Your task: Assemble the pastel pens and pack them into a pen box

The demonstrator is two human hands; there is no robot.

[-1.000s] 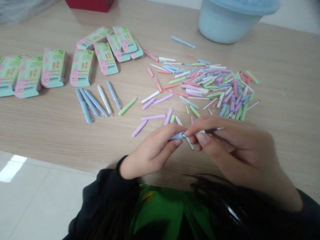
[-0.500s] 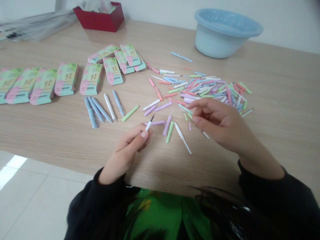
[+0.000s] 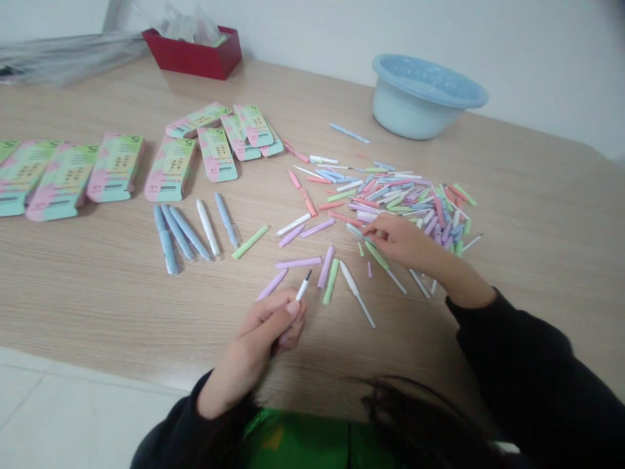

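My left hand (image 3: 273,326), near the front of the table, is closed around a white pen (image 3: 303,286) whose dark tip points up and away. Its lower part is hidden in my fingers. My right hand (image 3: 403,240) reaches to the front edge of a pile of pastel pen parts (image 3: 410,195). Its fingertips are pinched on the end of a clear, bluish pen cap (image 3: 355,229). Between my hands lie purple caps (image 3: 325,267), a green cap (image 3: 331,281) and a white pen barrel with a thin stem (image 3: 356,292).
Several blue pens (image 3: 166,240) and a white pen (image 3: 208,228) lie in a row at left. Behind them are pastel printed boxes (image 3: 170,168). A red box (image 3: 195,60) with plastic bags and a light blue basin (image 3: 424,98) stand along the back.
My right hand has come down to the clear cap, and its fingers have closed together. My left hand still holds the white pen, slightly nearer the front. The camera view has shifted.
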